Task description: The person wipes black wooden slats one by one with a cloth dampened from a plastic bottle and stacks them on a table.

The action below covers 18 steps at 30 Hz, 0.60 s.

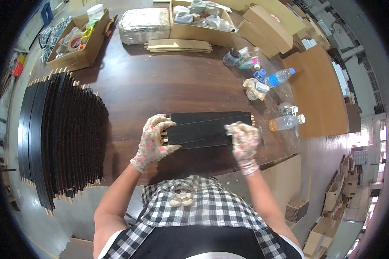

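Observation:
Several black wooden slats point(203, 128) with pale dowel pegs at their ends lie side by side on the table in front of me. My left hand point(152, 141), in a white glove with pink flowers, grips their left end, fingers at the far edge and thumb at the near one. My right hand point(245, 142), gloved alike and smeared by motion, is over the right part of the slats. It is closed on a small whitish wad point(233, 128) that looks like cloth; its exact kind is unclear.
A large stack of black pegged slats point(60, 138) stands at the left. Plastic bottles point(285, 122) and a crumpled cloth point(254, 90) are at the right. Along the back are a box of tools and tape point(80, 58), a wrapped bundle point(145, 26), bare wood strips point(179, 45) and cartons point(203, 35).

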Available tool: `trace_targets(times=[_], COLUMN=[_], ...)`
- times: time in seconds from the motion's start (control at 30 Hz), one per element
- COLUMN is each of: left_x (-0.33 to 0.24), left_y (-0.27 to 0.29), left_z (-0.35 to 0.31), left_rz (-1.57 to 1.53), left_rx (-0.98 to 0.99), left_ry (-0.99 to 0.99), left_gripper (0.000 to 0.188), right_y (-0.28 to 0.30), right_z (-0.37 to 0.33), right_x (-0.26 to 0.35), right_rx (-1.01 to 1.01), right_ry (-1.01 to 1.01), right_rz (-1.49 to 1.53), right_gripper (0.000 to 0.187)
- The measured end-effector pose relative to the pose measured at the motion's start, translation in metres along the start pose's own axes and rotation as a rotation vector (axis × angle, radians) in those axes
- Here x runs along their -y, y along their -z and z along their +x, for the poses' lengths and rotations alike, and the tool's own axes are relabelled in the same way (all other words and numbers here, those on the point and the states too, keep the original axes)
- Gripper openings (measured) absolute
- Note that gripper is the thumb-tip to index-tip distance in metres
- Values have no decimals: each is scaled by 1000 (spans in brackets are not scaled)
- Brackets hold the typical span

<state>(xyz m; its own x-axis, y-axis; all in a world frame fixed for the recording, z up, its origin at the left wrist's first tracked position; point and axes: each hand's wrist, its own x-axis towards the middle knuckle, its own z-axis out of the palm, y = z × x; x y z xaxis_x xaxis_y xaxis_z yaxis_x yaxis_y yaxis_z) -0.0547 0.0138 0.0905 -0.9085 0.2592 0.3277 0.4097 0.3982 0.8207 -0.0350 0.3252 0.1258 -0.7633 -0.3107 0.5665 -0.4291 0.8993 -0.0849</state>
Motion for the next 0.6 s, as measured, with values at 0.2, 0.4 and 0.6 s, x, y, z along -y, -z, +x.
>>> trace_targets(times=[0.2,0.4,0.6], left_x=[-3,-6,-3], left_y=[-2,-2,0], left_z=[7,3,3], left_rz=[47,-62,15], left_rx=[54,40,82], left_ry=[-47,44,54], left_gripper=[60,60,64], right_y=[-18,5,-26], right_z=[15,9,17], right_x=[44,-7,48], right_rx=[-25,-28,11], right_ry=[52,-14,53], right_rz=[84,81,144], right_gripper=[15,11,19])
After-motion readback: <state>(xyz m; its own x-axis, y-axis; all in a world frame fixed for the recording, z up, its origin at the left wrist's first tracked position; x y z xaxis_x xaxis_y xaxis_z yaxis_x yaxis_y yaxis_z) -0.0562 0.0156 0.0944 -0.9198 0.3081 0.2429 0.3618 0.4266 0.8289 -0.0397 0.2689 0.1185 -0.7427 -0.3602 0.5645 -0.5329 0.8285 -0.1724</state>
